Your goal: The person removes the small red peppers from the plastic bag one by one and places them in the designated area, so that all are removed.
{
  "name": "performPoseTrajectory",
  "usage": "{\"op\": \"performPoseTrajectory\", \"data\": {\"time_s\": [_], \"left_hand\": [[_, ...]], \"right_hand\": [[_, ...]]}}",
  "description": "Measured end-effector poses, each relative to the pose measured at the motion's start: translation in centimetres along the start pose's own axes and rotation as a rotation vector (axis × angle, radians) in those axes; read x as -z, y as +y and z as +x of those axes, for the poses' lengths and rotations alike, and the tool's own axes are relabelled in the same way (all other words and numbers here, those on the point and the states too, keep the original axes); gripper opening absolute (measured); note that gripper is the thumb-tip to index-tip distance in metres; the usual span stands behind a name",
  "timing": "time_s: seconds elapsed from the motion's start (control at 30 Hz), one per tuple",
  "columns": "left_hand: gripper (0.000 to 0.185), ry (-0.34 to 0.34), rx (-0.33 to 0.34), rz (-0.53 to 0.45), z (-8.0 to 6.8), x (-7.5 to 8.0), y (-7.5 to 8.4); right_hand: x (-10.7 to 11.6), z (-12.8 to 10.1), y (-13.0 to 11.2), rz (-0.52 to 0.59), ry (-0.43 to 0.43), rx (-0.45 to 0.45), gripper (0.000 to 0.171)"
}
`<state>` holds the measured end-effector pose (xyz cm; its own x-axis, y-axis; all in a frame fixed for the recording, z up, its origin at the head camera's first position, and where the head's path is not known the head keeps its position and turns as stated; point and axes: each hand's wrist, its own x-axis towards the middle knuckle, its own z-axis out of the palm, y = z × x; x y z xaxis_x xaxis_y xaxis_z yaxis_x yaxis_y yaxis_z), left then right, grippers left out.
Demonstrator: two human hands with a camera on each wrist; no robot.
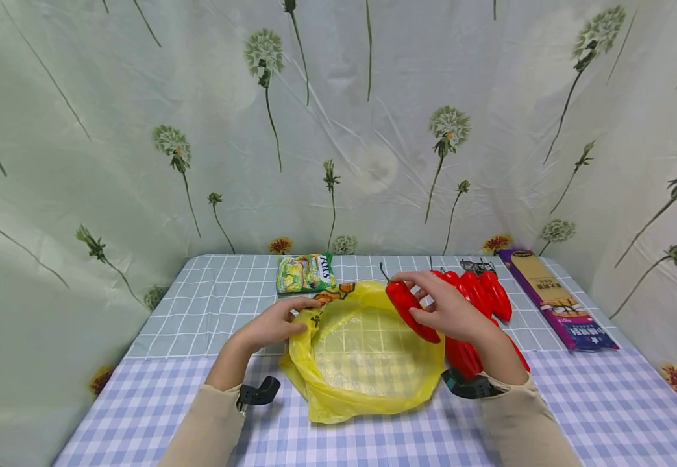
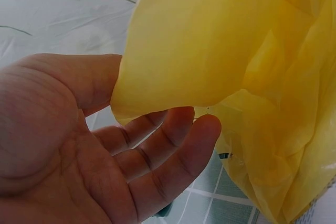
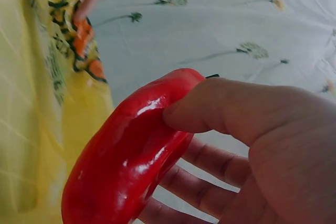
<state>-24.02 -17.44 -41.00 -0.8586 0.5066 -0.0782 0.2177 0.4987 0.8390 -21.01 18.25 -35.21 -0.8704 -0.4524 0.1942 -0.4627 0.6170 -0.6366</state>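
Pale green cloth printed with dandelion heads (image 1: 338,130) hangs behind and to both sides of a table covered in a checked tablecloth (image 1: 198,305), grey-green squares at the far half and blue gingham at the near half. A yellow plastic bag (image 1: 367,350) lies at the middle of the table with its mouth spread wide, so the checks show through its thin bottom.

The left hand (image 1: 274,321) is at the bag's left far rim. From the left wrist view, the film drapes between the thumb and the loosely extended fingers (image 2: 173,145); whether the thumb actually pinches it I cannot tell, since the plastic covers the thumb tip.

The right hand (image 1: 449,308) holds a red pepper (image 1: 411,311) over the bag's right far edge. The right wrist view shows the thumb pressed on top of the glossy skin and the fingers curled underneath, a firm grip round it. The pepper slants with its dark stem pointing far and left.

More red peppers (image 1: 484,295) lie in a bunch just right of the bag, partly hidden under the right hand and wrist. A green snack packet (image 1: 306,272) sits beyond the bag's far left corner. A long purple box (image 1: 557,301) lies along the right side of the table, well apart from the bag.
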Motion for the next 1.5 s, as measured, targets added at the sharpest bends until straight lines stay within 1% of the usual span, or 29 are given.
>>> {"op": "performPoseTrajectory", "data": {"time_s": [0.3, 0.6, 0.73, 0.87, 0.97, 1.07, 1.2, 1.33, 1.5], "left_hand": [[0.047, 0.000, 0.007, 0.004, 0.0, -0.1, 0.1], [0.046, 0.003, 0.016, 0.003, 0.0, -0.1, 0.1], [0.045, 0.004, 0.016, 0.007, 0.0, -0.1, 0.1], [0.045, 0.002, 0.016, 0.006, -0.1, -0.1, 0.2], [0.046, 0.001, 0.017, 0.006, 0.0, -0.1, 0.2], [0.046, 0.002, 0.015, 0.008, 0.0, -0.1, 0.2], [0.046, -0.001, 0.017, 0.008, 0.0, 0.0, 0.0], [0.046, -0.002, 0.021, 0.007, 0.0, 0.0, 0.0], [0.046, -0.006, 0.022, 0.004, 0.0, 0.0, 0.2]], "right_hand": [[2.5, -1.3, 1.4, -0.014, 0.056, -0.065, 0.057], [4.6, -2.3, 2.9, -0.032, 0.104, -0.095, 0.057], [5.5, -3.0, 3.2, -0.033, 0.100, -0.133, 0.059], [6.4, -3.7, 3.5, -0.048, 0.091, -0.192, 0.061], [6.8, -4.1, 3.8, -0.070, 0.099, -0.209, 0.061], [7.1, -4.3, 4.2, -0.074, 0.110, -0.213, 0.059], [7.3, -4.6, 4.7, -0.046, 0.101, -0.264, 0.060], [7.4, -4.9, 5.5, -0.014, 0.090, -0.295, 0.060], [8.0, -5.6, 7.0, -0.032, 0.075, -0.343, 0.059]]}}
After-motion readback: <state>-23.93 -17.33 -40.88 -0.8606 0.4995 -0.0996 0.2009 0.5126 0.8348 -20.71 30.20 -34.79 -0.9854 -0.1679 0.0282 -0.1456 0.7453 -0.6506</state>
